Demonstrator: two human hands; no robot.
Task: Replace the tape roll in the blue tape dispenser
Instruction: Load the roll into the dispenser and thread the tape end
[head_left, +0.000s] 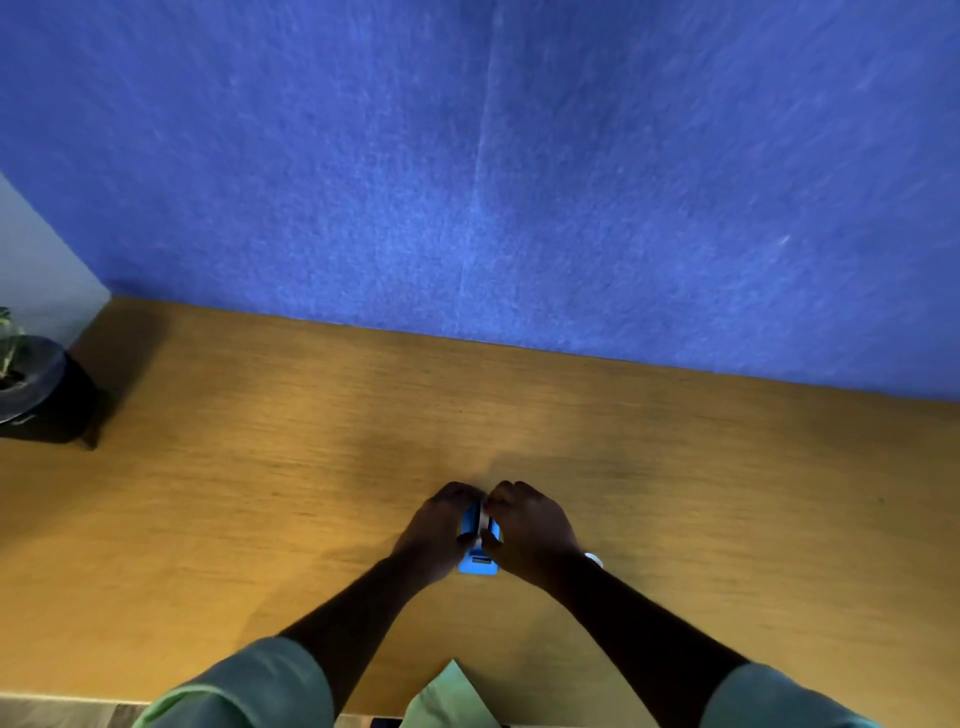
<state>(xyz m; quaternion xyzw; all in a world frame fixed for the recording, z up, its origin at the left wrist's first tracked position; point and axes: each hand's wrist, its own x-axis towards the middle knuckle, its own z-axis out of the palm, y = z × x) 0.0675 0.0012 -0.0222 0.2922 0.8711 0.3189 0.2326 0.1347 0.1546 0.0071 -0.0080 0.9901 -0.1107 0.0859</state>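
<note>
Right now, grip: both my hands are clamped on the blue tape dispenser, one on each side of it.
Left hand: its fingers curl over the far end and left flank of the dispenser; the thumb is hidden from me.
Right hand: its fingers curl over the top from the right, knuckles nearly touching those of the left hand.
Tape roll: only a pale sliver shows between my two hands, too little to tell how it sits.
Dispenser: it rests on the bench, near its front edge and roughly in the middle, with the near blue end poking out below my palms.
White object: a small pale thing just beside my right wrist; I cannot tell what it is.
Sleeves: light green, pushed up on both forearms.
Plant pot: dark, at the far left of the bench, well apart from my hands.
Backdrop: a blue felt-like wall stands along the far edge of the bench.
</note>
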